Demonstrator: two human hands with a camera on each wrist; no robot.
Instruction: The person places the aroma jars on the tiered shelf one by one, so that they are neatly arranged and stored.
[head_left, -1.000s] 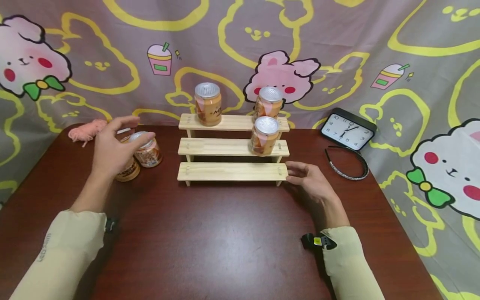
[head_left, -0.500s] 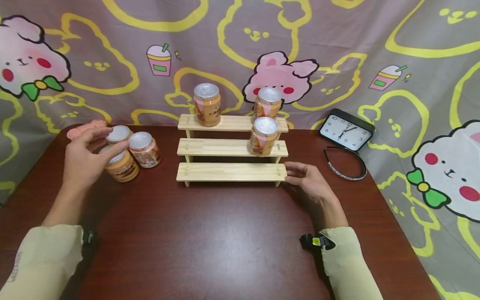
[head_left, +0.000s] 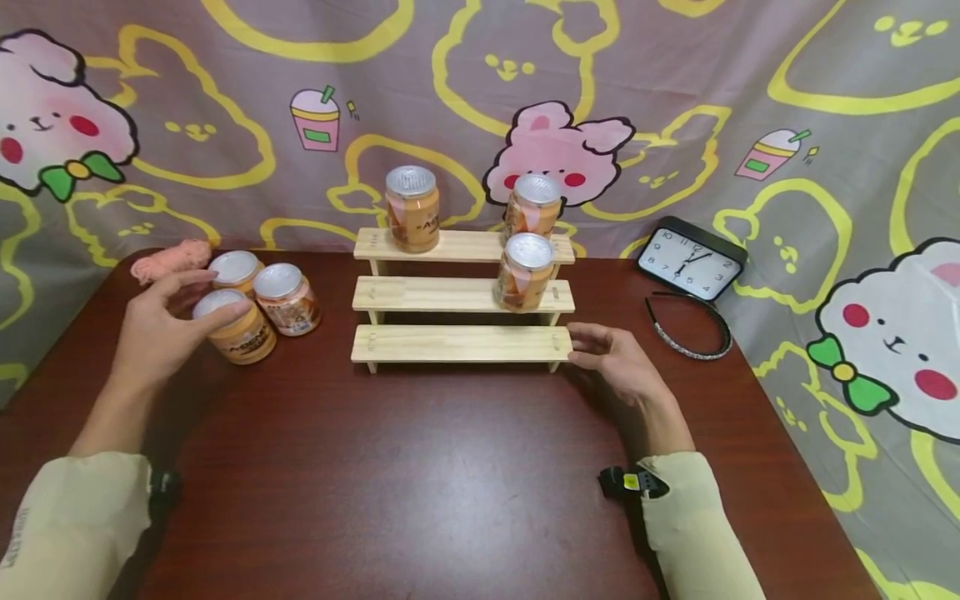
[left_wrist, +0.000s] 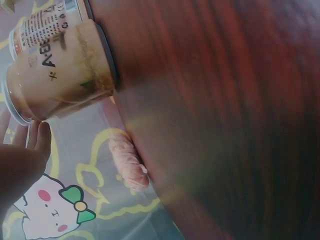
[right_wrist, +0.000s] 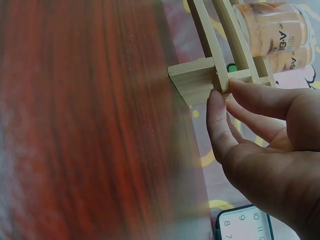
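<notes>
A jar with a silver lid stands at the front of a group of three on the table's left. My left hand reaches round its lid, thumb in front and fingers behind; whether they press on it is unclear. The left wrist view shows the jar with the fingertips at its lid. Behind it stand two more jars, one at the back and one to the right. My right hand pinches the right end of the lowest step of a three-step wooden stand, as the right wrist view shows.
On the stand's top step are two jars, left and right; another sits right on the middle step. Pink yarn lies behind the left group. At right are a clock and a headband. A patterned cloth hangs behind.
My left hand has moved left and toward me, away from above the right jar of the group, and come down around the front jar's lid. My right hand stays at the stand.
</notes>
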